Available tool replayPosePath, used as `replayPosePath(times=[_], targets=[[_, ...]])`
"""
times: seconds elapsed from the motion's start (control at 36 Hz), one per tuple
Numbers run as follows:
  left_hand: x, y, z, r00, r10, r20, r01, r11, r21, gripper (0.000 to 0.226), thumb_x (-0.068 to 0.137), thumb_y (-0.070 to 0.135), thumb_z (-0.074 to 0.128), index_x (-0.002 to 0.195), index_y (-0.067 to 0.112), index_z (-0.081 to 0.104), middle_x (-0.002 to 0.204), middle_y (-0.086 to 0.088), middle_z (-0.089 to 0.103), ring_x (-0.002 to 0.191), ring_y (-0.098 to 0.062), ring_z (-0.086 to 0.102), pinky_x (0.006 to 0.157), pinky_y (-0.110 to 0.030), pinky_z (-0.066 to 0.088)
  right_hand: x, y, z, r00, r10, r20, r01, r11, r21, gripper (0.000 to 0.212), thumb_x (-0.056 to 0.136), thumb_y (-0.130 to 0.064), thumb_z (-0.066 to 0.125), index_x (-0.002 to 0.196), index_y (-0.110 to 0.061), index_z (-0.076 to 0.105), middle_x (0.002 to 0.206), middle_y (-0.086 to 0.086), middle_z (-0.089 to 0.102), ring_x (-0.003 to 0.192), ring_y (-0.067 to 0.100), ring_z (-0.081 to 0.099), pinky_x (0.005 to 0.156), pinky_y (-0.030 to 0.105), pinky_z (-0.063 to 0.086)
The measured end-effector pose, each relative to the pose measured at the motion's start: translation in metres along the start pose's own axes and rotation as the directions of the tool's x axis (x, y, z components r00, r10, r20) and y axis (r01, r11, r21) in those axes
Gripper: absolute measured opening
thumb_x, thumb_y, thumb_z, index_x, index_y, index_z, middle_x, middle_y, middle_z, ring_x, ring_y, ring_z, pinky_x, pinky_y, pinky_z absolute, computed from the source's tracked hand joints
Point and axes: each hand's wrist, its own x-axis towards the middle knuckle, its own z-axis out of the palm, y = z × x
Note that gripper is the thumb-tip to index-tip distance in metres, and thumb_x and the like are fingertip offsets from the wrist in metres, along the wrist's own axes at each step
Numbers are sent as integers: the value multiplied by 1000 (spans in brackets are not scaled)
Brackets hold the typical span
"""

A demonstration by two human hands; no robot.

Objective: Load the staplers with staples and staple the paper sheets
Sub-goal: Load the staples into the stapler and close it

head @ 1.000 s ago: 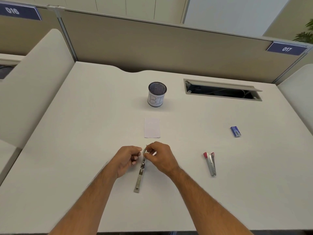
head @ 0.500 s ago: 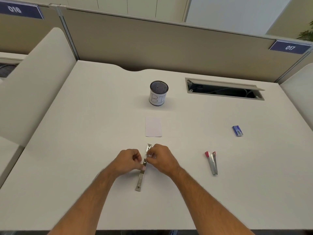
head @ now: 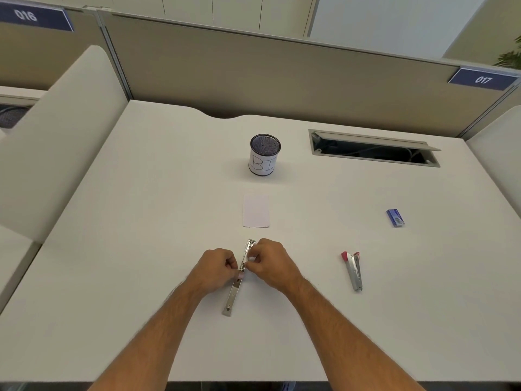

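A silver stapler (head: 234, 296) lies unfolded flat on the white desk (head: 141, 249), its long axis pointing away from me. My left hand (head: 215, 268) pinches its middle from the left. My right hand (head: 272, 262) pinches the far half from the right; what sits between those fingertips is too small to tell. A second stapler (head: 353, 270), silver with a red end, lies shut to the right. A small stack of white paper sheets (head: 256, 211) lies just beyond the hands. A blue staple box (head: 395, 217) rests at the far right.
A mesh pen cup (head: 264, 155) with a paper label stands behind the paper. An open cable hatch (head: 372, 149) is set into the desk at the back right. Beige partition walls close off the back and both sides.
The stapler's far half has come down from near upright to lie flat in line with the base. Both hands lowered with it and stay pinched at its middle.
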Motion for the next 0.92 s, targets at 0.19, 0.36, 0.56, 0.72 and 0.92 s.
replayPosePath(times=[0.19,0.36,0.56,0.72,0.92], targets=[[1,1,2,1000,0,17,0,1000,7,26,77,27,91,68,25,67,64,10,63,59,-3,53,54,-12,38,1,-1,3,1000,-29,-3,29,999,-20,18,89,-21,67,100,-9,76,99,3,61,84,16,56,69,23,36],[3,1,2,1000,-8,14,8,1000,3,26,76,28,91,67,26,67,65,10,64,60,-3,54,55,-14,38,1,0,4,999,-46,-16,46,998,-49,18,90,-22,65,97,-9,75,91,-4,52,81,14,51,68,23,35],[5,0,1,1000,-18,21,18,1000,-1,23,75,28,92,69,24,69,68,8,66,64,-7,55,58,-19,41,2,0,2,998,-55,-9,54,996,-71,17,89,-20,63,98,-9,73,90,-4,51,81,16,51,69,26,37],[7,1,2,1000,-20,18,19,1000,12,25,77,28,91,68,24,68,68,9,66,63,-6,56,57,-17,40,5,-1,2,997,-68,30,71,989,-129,20,88,-19,64,101,-7,74,100,6,59,89,25,60,74,31,47],[8,1,4,1000,-29,0,29,999,39,26,81,21,86,65,27,67,68,9,68,68,-13,61,56,-16,42,6,1,1,997,-69,43,74,989,-127,21,89,-21,64,104,-9,74,93,-1,52,90,23,58,74,30,43]])
